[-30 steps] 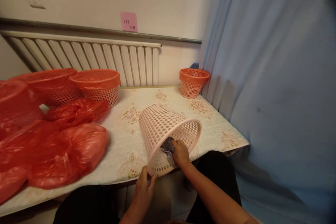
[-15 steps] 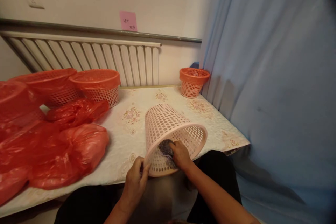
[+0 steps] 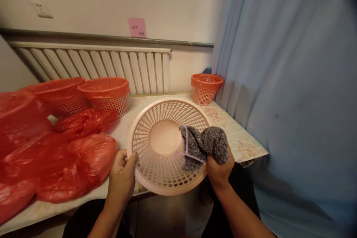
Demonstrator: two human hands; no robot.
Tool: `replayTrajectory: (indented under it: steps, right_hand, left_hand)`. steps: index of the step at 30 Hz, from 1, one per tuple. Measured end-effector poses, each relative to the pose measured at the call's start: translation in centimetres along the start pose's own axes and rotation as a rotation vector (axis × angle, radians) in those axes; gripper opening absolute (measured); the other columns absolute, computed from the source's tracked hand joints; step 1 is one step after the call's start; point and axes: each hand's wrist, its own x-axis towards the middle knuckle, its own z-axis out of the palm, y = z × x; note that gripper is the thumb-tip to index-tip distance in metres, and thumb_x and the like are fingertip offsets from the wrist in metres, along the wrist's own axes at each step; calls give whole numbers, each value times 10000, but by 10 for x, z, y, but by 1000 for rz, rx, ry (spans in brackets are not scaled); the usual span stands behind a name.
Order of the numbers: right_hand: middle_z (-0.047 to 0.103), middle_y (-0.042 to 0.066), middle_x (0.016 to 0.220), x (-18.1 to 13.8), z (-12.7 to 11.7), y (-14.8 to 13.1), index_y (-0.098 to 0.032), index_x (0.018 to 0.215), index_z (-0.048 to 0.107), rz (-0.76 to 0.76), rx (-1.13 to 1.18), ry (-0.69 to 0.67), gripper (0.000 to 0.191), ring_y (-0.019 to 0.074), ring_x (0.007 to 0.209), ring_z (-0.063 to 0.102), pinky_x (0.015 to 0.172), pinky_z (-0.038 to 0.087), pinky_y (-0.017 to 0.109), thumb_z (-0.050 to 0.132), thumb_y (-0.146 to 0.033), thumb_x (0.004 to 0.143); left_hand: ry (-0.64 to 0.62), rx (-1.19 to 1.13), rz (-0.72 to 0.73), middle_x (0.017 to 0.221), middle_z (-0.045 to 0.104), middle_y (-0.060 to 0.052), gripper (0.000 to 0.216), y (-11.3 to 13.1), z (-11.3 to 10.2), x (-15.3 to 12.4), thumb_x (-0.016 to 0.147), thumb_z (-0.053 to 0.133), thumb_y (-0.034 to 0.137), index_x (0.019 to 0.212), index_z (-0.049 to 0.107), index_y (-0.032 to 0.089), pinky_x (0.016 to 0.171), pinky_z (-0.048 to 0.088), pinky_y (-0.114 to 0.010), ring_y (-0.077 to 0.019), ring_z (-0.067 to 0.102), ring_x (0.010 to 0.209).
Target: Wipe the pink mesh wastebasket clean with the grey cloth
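Basket [image 3: 164, 137] has tipped mouth-up, unlined, left hand [image 3: 122, 174] clamping fingers on its rim, right hand [image 3: 221, 167] on the rag [image 3: 192, 148]; bagged baskets [image 3: 204, 96] line the back edge of the bed [image 3: 234, 134].

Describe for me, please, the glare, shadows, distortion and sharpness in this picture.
In the head view, glare streaks the red plastic bag, soft shadows darken the blue curtain, and the top-right corner is dark; in the head view, the radiator slats slant at left yet stand nearly upright at right, suggesting distortion, while the grey cloth shows its speckle clearly.
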Motion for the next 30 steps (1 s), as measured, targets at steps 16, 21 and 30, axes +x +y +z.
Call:
replayTrajectory:
  steps: [16,21,30]
  right_hand:
    - [659,54,1012,43,37,-4,-180,1034,632,-57,-42,-544,351,203,952,582,852,449,317,491,-128,717]
    - [639,37,935,44,70,-3,-231,1030,622,-398,-363,-1127,331,199,909,574,764,418,260,538,-148,720]
    - [603,105,1031,32,147,33,-190,1092,583,-810,-578,-1223,256,241,939,519,769,374,330,437,-283,902]
  left_hand:
    - [77,617,235,878,654,-35,420,25,30,-1,836,480,301,1244,474,199,669,490,-308,-191,617,700]
    - [12,688,287,1057,689,-89,511,27,40,-15,852,460,290,1353,426,193,752,521,-333,-237,671,885]
    - [-105,657,397,1372,536,-86,559,6,39,-21,891,434,267,1437,334,202,982,467,-334,-219,568,1189]
